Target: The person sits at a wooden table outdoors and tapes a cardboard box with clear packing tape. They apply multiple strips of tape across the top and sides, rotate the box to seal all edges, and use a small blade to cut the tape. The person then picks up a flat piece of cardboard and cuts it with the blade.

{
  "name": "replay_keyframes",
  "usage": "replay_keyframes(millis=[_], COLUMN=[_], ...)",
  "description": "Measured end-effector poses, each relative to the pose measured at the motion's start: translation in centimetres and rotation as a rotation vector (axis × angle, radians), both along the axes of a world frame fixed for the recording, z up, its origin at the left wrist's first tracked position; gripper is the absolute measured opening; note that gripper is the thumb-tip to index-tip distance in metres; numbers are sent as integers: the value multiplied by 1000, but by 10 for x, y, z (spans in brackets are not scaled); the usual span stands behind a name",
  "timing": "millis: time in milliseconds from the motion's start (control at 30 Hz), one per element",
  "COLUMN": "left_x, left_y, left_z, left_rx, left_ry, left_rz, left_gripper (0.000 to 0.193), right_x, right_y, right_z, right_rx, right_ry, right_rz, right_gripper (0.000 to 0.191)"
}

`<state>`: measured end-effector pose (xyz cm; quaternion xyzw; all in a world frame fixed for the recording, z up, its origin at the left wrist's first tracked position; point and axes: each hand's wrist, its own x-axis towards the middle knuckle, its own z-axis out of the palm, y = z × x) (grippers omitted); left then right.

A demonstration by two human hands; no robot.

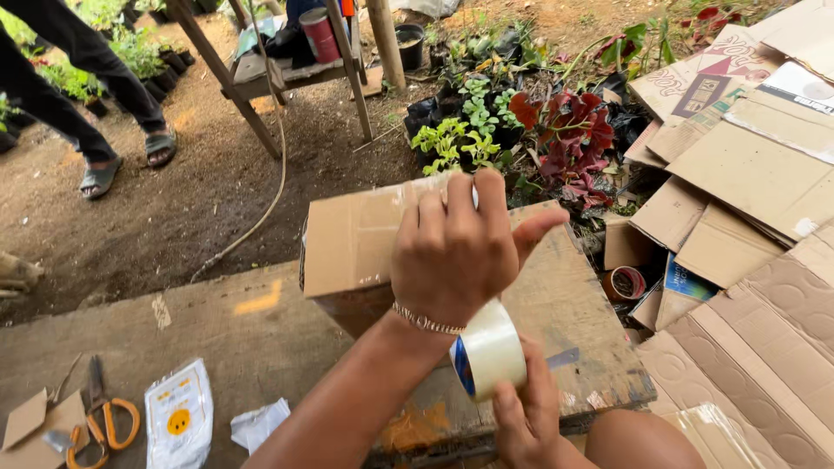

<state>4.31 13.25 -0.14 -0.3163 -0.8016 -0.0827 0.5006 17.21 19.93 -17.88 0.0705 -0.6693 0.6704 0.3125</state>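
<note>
A brown cardboard box [356, 234] lies on a worn wooden table [217, 330]. My left hand [452, 256], with a bracelet at the wrist, is pressed flat against the box's top edge, fingers up and thumb out to the right. Just below it, my right hand [526, 417] grips a roll of clear packing tape [488, 350] with a blue core. The roll sits close under my left wrist. The strip of tape between roll and box is hidden by my left hand.
Orange-handled scissors [104, 417], a white pouch [178, 419], a paper scrap [256, 424] and a cardboard offcut [24, 419] lie on the table's left. Flattened cardboard [756, 165] is piled on the right. Potted plants [521, 122] stand beyond. Another person's sandalled feet [130, 161] are at far left.
</note>
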Motion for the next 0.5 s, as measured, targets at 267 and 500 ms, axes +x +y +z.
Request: replay_keyframes(millis=[267,500], left_x=[12,12], left_y=[-12,-14], left_z=[-13,-39], left_rx=[-94,-187], left_ry=[187,275], left_rz=[18,101], left_gripper=[79,71], right_x=[-4,4], right_y=[26,1], right_z=[-4,-1], right_rx=[430,25], right_ry=[121,-524], right_rz=[-41,67], right_gripper=[41,43])
